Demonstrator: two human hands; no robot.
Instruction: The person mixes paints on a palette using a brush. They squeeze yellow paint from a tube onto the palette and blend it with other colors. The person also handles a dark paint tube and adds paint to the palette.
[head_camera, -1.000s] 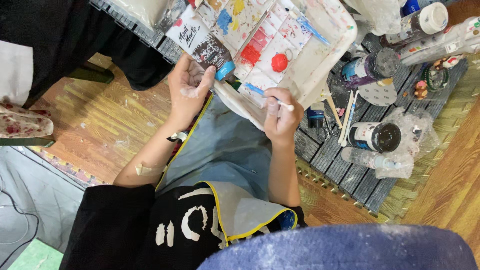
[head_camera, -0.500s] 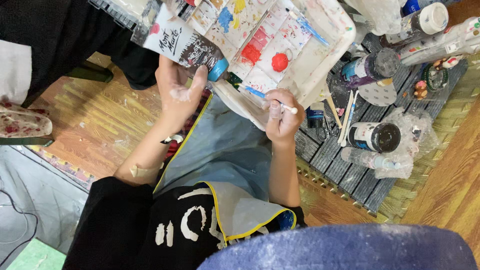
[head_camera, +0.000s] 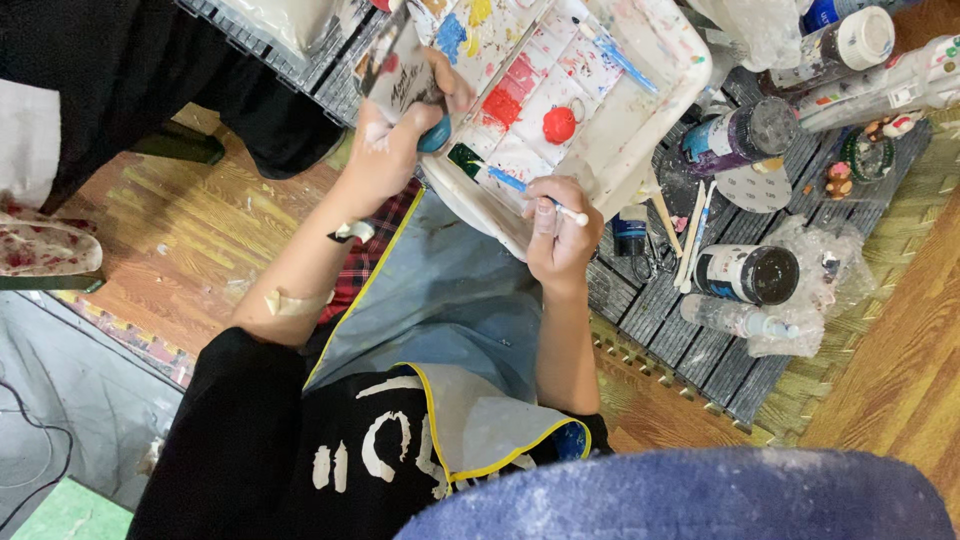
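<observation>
Both hands grip: left a half-hidden paint tube, right a brush, bristles unclear

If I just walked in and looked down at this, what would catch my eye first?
Probably the white paint palette at the top, splashed with red, blue and yellow. The left hand holds a paint tube tipped over it, while the right hand grips a thin brush with its tip on the palette. To the right, paint jars and bottles crowd a dark mat.
</observation>
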